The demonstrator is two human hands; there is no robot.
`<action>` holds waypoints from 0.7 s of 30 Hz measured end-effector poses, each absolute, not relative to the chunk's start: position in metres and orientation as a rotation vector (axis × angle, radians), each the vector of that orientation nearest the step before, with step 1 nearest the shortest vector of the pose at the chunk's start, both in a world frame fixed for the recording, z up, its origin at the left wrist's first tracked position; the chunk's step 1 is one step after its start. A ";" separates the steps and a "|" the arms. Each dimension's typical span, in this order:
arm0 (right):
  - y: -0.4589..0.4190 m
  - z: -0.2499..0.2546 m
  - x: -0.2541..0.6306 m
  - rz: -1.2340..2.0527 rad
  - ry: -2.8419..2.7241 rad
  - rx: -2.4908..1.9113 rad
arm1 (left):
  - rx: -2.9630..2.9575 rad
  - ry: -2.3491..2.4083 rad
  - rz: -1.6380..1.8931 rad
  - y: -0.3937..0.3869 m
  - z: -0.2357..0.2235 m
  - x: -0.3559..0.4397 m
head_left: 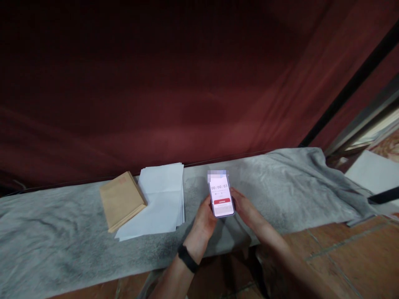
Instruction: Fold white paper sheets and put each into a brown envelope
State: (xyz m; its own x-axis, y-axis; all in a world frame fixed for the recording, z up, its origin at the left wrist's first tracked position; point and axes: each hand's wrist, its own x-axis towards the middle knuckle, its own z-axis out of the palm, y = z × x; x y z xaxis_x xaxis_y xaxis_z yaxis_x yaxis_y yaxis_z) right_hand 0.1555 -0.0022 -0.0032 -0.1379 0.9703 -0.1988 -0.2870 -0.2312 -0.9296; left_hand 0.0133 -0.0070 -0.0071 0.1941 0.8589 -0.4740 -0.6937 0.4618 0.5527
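A smartphone (222, 197) with a lit screen is held upright in front of me, showing a timer at 00:00:03 and a red button. My left hand (204, 218) grips its left edge, with a black band around the wrist. Along the right edge, my right hand (245, 205) is closed on the phone too; the fingers behind it are hidden. To the left lies a stack of white paper sheets (162, 199), with a fold line across the top one. A pile of brown envelopes (121, 199) rests partly over the sheets' left side.
A grey cloth (280, 187) covers the long, low surface under these things. Behind it hangs a dark red curtain (187, 104). A black pole (349, 91) slants at the right, near a white panel (370, 174). Terracotta floor tiles (349, 253) show below.
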 end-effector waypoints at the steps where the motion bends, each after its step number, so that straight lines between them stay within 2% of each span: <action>1: -0.002 -0.001 0.155 1.574 -0.932 -1.046 | 0.241 0.849 1.131 -0.008 -0.007 0.017; 7: -0.001 0.002 0.162 1.610 -0.854 -1.067 | 0.378 0.972 1.094 -0.014 -0.004 0.024; 16: 0.023 -0.006 0.209 1.498 -0.676 -1.180 | 1.301 1.591 1.164 0.006 0.009 -0.051; 18: 0.028 -0.006 0.232 1.441 -0.649 -1.241 | 1.603 1.856 1.059 0.011 0.014 -0.075; 21: 0.032 -0.005 0.268 1.359 -0.614 -1.327 | 1.743 2.278 0.624 0.010 0.019 -0.103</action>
